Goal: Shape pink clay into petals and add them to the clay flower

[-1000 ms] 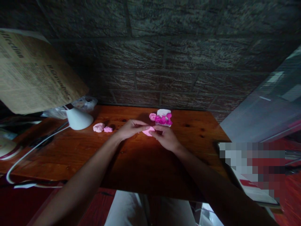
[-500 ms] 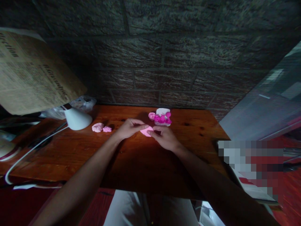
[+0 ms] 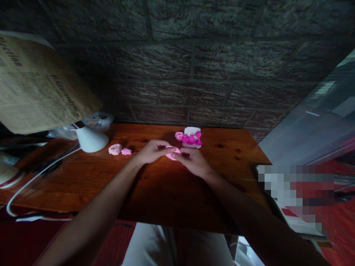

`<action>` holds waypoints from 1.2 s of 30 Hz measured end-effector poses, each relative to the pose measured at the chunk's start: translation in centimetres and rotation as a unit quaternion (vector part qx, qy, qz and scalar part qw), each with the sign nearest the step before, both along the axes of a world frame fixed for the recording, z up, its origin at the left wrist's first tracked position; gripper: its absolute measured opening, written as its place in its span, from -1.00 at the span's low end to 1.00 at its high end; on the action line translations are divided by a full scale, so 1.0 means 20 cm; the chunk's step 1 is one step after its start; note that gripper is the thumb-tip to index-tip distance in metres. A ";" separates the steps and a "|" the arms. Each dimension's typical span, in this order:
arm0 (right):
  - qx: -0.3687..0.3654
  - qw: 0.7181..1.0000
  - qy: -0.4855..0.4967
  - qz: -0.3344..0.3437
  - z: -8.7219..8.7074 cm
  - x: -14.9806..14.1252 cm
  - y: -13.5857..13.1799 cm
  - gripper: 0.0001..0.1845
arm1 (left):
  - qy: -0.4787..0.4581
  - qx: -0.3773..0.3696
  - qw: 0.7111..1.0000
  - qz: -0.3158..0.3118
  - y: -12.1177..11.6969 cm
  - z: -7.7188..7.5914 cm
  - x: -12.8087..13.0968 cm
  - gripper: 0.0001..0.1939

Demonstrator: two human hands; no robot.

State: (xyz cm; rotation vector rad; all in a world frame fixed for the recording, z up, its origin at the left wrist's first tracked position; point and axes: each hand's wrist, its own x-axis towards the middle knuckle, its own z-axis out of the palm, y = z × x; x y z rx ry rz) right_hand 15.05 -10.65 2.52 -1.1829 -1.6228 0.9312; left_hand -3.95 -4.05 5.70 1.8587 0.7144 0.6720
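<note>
Between my two hands is a flat, rounded pink piece of modelling clay (image 3: pixel 172 156), held just above the table. My left hand (image 3: pixel 152 152) pinches its left edge, thumb on top. From the right, my right hand (image 3: pixel 195 162) grips it with the thumb pressed on its face; the fingers underneath are partly hidden. Just behind the hands lie a light pink rose-like clay piece (image 3: pixel 179 136), a small magenta clay flower (image 3: pixel 184 139) and a white slab (image 3: pixel 192 130) bearing magenta clay pieces (image 3: pixel 198 137).
Left of my hands lie a pale pink clay lump (image 3: pixel 115 149) and a smaller pink lump (image 3: pixel 127 151). A lamp with a white base (image 3: pixel 93 140) and a newsprint-patterned shade (image 3: pixel 41 87) stands on the wooden table (image 3: pixel 227 199). Its white cord (image 3: pixel 33 183) runs over the front edge. A brick wall rises behind.
My right thumb has shifted slightly up and to the left over the pink clay. Both hands stay in nearly the same place, and the other pieces have not moved.
</note>
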 end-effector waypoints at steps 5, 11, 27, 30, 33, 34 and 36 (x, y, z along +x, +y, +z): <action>-0.022 0.999 0.038 0.022 0.03 0.00 -0.01 -0.64 | -0.029 0.026 0.999 0.027 -0.01 -0.02 0.02 -0.62; -0.024 0.999 0.042 0.011 0.02 0.00 0.00 -0.63 | -0.019 0.054 0.998 0.033 0.00 -0.04 0.03 -0.56; -0.059 0.996 0.063 0.012 0.03 0.01 0.00 -0.50 | 0.006 0.062 0.998 0.030 0.00 -0.05 0.02 -0.54; -0.036 0.998 0.047 0.000 0.04 0.01 0.00 -0.53 | 0.006 0.059 0.998 0.030 0.00 -0.05 0.03 -0.51; -0.021 0.998 0.054 -0.019 0.05 0.01 0.00 -0.56 | 0.011 0.035 0.999 0.014 -0.01 -0.04 0.03 -0.52; -0.025 0.998 0.060 -0.023 0.05 0.01 0.00 -0.57 | 0.014 0.027 1.000 0.007 -0.01 -0.04 0.03 -0.51; -0.044 0.996 0.072 -0.027 0.04 0.01 0.01 -0.56 | 0.019 0.020 1.000 0.004 -0.01 -0.04 0.03 -0.50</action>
